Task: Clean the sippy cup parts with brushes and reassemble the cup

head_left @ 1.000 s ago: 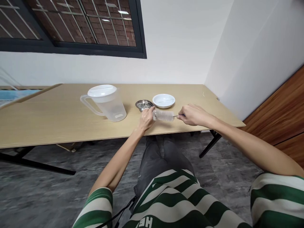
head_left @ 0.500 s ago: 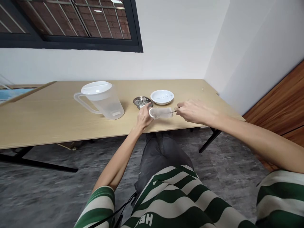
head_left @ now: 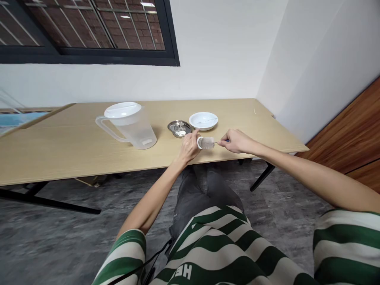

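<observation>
Near the table's front edge, my left hand (head_left: 190, 148) is closed round a small vessel, probably a bottle, with a round white rim (head_left: 200, 143); the fingers hide its body. A brush with pale bristles (head_left: 208, 143) reaches into the rim, part of the bristles still outside. My right hand (head_left: 233, 141) pinches the brush at its twisted wire stem and dark handle end. Just behind my left hand sits a steel bowl (head_left: 171, 129) with small clear and white pieces in it. Beside that is a white dish (head_left: 203, 126) with a thin rod lying across it.
On the left of the table (head_left: 59, 146) stands a translucent pitcher (head_left: 135, 128) with a white lid, its handle to the left. A small thin curved piece (head_left: 254, 111) lies at the back right. White walls and a barred window (head_left: 97, 27) are behind.
Less of the bristles shows outside the rim, so the brush sits deeper. My left hand has shifted right with the vessel, and my right hand is turned differently on the brush.
</observation>
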A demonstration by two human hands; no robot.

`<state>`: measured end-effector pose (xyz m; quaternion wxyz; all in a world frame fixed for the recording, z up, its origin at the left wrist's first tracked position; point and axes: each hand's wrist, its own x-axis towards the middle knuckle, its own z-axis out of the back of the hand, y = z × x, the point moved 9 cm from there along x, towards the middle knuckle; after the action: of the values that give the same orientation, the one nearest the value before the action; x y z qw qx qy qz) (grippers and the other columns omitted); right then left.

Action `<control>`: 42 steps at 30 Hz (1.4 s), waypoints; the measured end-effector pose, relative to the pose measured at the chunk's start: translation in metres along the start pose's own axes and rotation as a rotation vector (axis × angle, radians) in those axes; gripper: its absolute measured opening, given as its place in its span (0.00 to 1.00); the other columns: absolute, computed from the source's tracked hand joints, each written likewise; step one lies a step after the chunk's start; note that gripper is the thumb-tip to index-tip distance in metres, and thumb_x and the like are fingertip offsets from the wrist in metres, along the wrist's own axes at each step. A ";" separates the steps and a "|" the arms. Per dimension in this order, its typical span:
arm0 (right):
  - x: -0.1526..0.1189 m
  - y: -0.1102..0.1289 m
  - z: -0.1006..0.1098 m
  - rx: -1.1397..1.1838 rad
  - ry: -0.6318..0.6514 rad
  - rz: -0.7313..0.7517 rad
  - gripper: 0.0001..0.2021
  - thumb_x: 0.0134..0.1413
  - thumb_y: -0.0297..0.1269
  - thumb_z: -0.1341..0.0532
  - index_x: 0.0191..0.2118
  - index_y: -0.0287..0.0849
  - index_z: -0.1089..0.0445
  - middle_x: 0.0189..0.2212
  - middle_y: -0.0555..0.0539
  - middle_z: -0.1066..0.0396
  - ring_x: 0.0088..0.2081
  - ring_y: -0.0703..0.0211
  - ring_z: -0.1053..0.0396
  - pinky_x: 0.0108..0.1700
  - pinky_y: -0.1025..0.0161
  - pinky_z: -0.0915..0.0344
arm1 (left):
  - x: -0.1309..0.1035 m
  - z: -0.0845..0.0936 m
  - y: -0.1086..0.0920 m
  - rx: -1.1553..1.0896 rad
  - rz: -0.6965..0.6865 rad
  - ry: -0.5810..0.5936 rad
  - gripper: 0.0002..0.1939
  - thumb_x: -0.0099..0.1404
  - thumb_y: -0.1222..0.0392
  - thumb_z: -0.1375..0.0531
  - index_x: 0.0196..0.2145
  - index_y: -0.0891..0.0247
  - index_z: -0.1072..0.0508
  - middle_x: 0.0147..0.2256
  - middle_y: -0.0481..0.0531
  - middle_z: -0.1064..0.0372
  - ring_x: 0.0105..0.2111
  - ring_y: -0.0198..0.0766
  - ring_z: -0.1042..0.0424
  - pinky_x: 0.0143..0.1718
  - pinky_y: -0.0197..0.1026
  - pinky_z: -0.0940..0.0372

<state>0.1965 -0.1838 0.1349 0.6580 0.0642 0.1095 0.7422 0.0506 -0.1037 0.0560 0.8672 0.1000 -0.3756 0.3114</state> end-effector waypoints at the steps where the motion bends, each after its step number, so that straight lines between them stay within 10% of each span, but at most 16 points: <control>1: -0.001 0.002 0.002 -0.060 -0.046 0.035 0.19 0.64 0.44 0.45 0.25 0.37 0.33 0.20 0.49 0.40 0.22 0.66 0.51 0.28 0.63 0.56 | 0.004 0.002 -0.001 -0.005 -0.006 0.004 0.30 0.65 0.61 0.43 0.61 0.72 0.46 0.44 0.65 0.29 0.44 0.51 0.29 0.49 0.50 0.36; 14: -0.049 0.015 0.013 -0.512 -0.341 0.257 0.21 0.71 0.47 0.55 0.40 0.40 0.30 0.32 0.46 0.31 0.25 0.64 0.47 0.27 0.61 0.64 | 0.021 0.027 -0.002 0.050 -0.086 0.062 0.22 0.65 0.60 0.42 0.55 0.71 0.38 0.47 0.65 0.30 0.44 0.50 0.30 0.48 0.48 0.36; 33: -0.111 0.052 0.013 -0.940 -0.740 0.662 0.11 0.57 0.21 0.43 0.43 0.34 0.27 0.27 0.49 0.33 0.21 0.63 0.41 0.27 0.60 0.54 | 0.030 0.039 -0.019 -0.063 -0.100 0.310 0.28 0.51 0.64 0.33 0.49 0.66 0.33 0.43 0.57 0.30 0.44 0.47 0.29 0.42 0.42 0.34; 42: -0.088 0.006 0.016 -0.285 -0.661 0.384 0.13 0.68 0.41 0.46 0.41 0.43 0.26 0.26 0.52 0.33 0.25 0.66 0.38 0.25 0.64 0.56 | 0.025 0.060 -0.027 0.061 -0.156 -0.100 0.15 0.65 0.61 0.43 0.48 0.71 0.31 0.40 0.63 0.28 0.42 0.47 0.29 0.43 0.46 0.34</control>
<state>0.2053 -0.2706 0.1559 0.5095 0.2266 -0.2257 0.7988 0.0451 -0.1371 0.1175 0.8655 0.1706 -0.3999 0.2487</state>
